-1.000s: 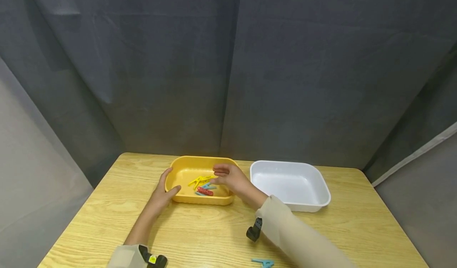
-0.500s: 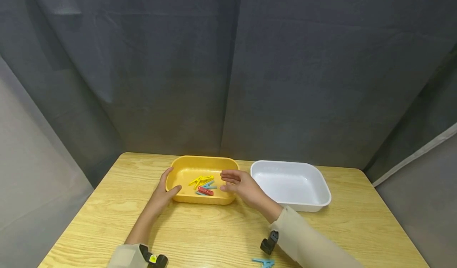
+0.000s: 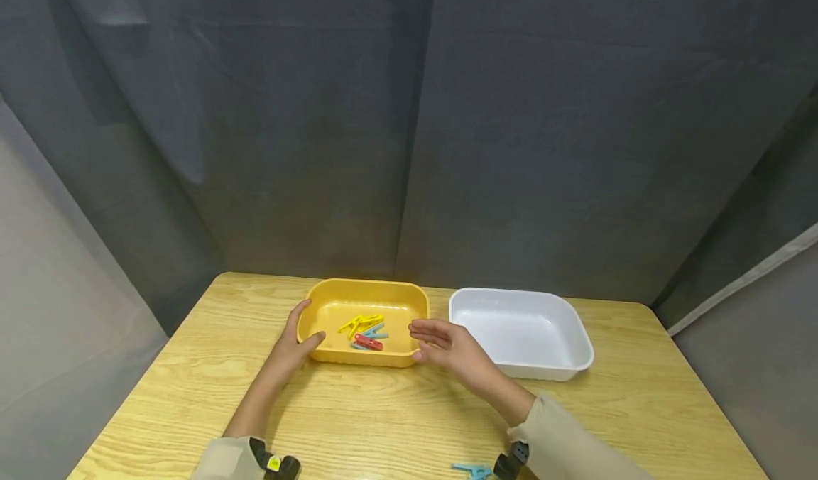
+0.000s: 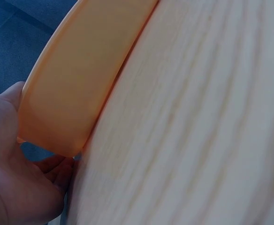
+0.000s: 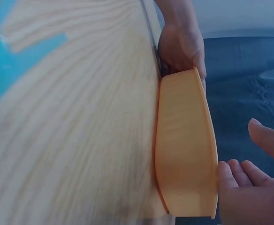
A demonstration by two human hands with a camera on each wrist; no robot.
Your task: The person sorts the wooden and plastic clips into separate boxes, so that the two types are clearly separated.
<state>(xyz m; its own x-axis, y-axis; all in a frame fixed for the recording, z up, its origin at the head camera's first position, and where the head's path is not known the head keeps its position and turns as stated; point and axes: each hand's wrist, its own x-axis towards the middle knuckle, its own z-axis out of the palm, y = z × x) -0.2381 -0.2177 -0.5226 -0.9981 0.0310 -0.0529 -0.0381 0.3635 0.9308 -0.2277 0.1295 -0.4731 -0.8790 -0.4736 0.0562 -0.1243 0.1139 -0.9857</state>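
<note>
Shifted since the earlier frame: right hand [image 3: 450, 352], drawn from over the yellow tray [image 3: 364, 358] to its four-o'clock rim. Left to right, by that tray's clock, I log: left hand [image 3: 289, 350], clamped on tray, nine o'clock; clothespins [image 3: 361, 324], yellow, blue, red, inside; right hand, fingers loosely extended; loose blue clothespin [image 3: 471, 470], five o'clock; white tray [image 3: 520, 334], three o'clock.

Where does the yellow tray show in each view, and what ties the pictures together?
Head: yellow tray in the lower middle, slightly left of centre.
Left wrist: yellow tray in the upper left, looking orange.
Right wrist: yellow tray right of centre, running down to the lower edge.
Shared landmark: left hand gripping one end of the tray, visible in all three.
</note>
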